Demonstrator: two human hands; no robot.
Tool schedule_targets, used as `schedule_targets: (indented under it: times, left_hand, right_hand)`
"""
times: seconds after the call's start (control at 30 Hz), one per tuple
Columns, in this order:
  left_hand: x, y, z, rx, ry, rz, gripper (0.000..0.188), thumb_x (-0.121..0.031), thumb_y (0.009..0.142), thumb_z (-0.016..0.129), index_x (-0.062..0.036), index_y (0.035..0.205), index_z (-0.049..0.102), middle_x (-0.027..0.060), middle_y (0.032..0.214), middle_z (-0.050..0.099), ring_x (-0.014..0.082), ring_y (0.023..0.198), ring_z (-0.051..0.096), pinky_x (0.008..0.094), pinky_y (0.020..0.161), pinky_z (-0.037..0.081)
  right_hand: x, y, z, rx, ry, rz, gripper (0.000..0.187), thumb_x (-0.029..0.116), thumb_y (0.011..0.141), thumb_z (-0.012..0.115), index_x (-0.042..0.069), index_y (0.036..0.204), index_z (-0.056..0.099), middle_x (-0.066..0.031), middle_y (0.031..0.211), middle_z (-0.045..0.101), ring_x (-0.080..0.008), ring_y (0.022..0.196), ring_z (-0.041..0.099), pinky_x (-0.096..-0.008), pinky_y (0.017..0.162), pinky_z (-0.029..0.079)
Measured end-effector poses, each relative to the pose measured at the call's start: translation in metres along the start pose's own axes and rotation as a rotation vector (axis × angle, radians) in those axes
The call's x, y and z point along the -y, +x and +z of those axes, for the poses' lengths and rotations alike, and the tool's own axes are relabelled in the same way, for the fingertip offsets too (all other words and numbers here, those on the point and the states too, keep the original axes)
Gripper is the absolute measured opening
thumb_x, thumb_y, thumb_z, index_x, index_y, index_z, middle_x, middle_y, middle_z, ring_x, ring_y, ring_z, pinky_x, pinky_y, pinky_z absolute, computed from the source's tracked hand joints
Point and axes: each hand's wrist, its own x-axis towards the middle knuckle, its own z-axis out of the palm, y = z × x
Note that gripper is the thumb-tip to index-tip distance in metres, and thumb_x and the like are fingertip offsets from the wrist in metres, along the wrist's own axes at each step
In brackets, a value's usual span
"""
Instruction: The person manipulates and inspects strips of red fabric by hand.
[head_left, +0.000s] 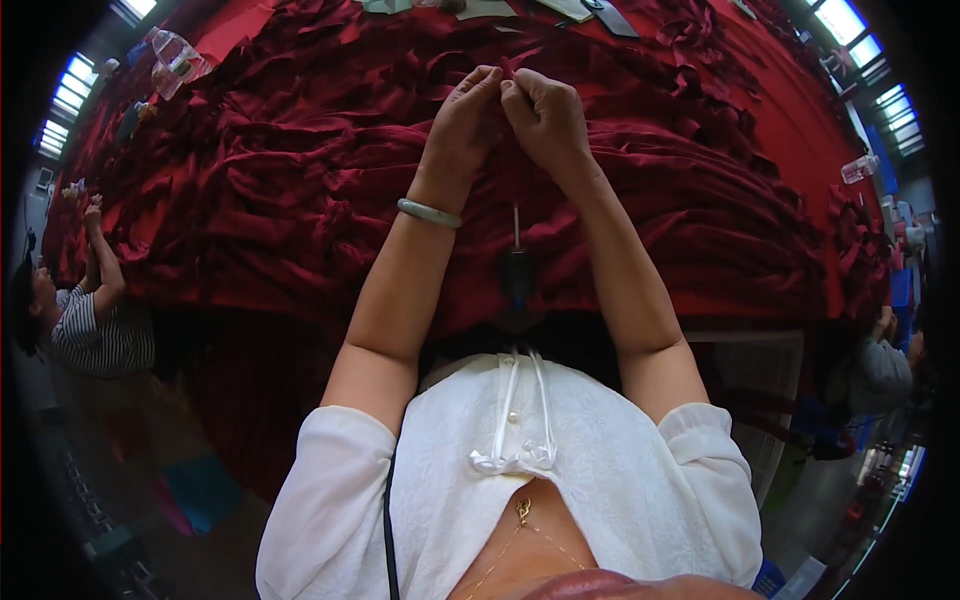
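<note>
Dark red cloth (290,160) lies in a deep, rumpled heap across the table in front of me. Above its far part, my left hand (466,118) and my right hand (550,112) come together, fingertips nearly touching. Both pinch a small bit of the dark red cloth (507,68) between thumb and forefinger; most of that bit is hidden by the fingers. Nearer to me, between my forearms, a tool with a thin metal shaft and a dark handle (517,268) points away from me at the table's near edge.
Clear plastic bottles stand at the far left (178,62) and right (860,169). A dark flat device (612,18) lies at the table's far side. One person in a striped top (95,325) works at left; another in grey (875,370) is at right. A pale crate (755,390) stands below the table edge.
</note>
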Motion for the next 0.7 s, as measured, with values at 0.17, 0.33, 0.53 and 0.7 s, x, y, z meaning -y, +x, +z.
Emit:
schedule_targets:
  times: [0.17, 0.33, 0.53, 0.7]
  left_hand:
    - [0.0, -0.003, 0.007, -0.026, 0.048, 0.034, 0.003, -0.014, 0.092, 0.058, -0.0114, 0.092, 0.06, -0.0013, 0.081, 0.063, 0.0074, 0.069, 0.059, 0.0194, 0.057, 0.048]
    - [0.0, -0.009, 0.016, -0.038, 0.07, 0.042, 0.005, -0.013, 0.092, 0.057, -0.0099, 0.092, 0.06, -0.001, 0.082, 0.063, 0.0077, 0.071, 0.059, 0.0197, 0.06, 0.048]
    - [-0.008, 0.003, 0.026, -0.05, 0.136, 0.081, 0.009, -0.012, 0.091, 0.058, -0.0055, 0.086, 0.062, 0.0028, 0.082, 0.063, 0.0098, 0.071, 0.057, 0.0222, 0.064, 0.047]
    - [-0.013, 0.012, 0.026, -0.105, 0.223, 0.023, 0.012, -0.01, 0.09, 0.056, -0.005, 0.081, 0.062, 0.003, 0.075, 0.062, 0.0103, 0.066, 0.056, 0.0224, 0.059, 0.046]
  right_hand:
    - [0.003, -0.004, 0.0, 0.009, 0.055, 0.048, 0.028, 0.014, 0.089, 0.054, 0.0, 0.066, 0.045, -0.0109, 0.052, 0.035, -0.0095, 0.049, 0.033, -0.032, 0.045, 0.03]
    - [0.003, -0.009, 0.001, -0.006, 0.088, 0.078, 0.029, 0.013, 0.089, 0.054, 0.0, 0.065, 0.044, -0.0101, 0.052, 0.033, -0.0086, 0.049, 0.031, -0.0315, 0.044, 0.029]
    - [-0.003, -0.006, 0.001, 0.042, 0.224, 0.161, 0.031, 0.012, 0.09, 0.054, 0.001, 0.063, 0.044, 0.0012, 0.053, 0.032, -0.004, 0.052, 0.03, -0.0284, 0.044, 0.027]
    - [0.004, -0.007, -0.003, 0.034, 0.15, 0.161, 0.03, 0.016, 0.087, 0.053, -0.001, 0.064, 0.05, -0.0167, 0.053, 0.047, -0.0212, 0.046, 0.05, -0.0371, 0.047, 0.039]
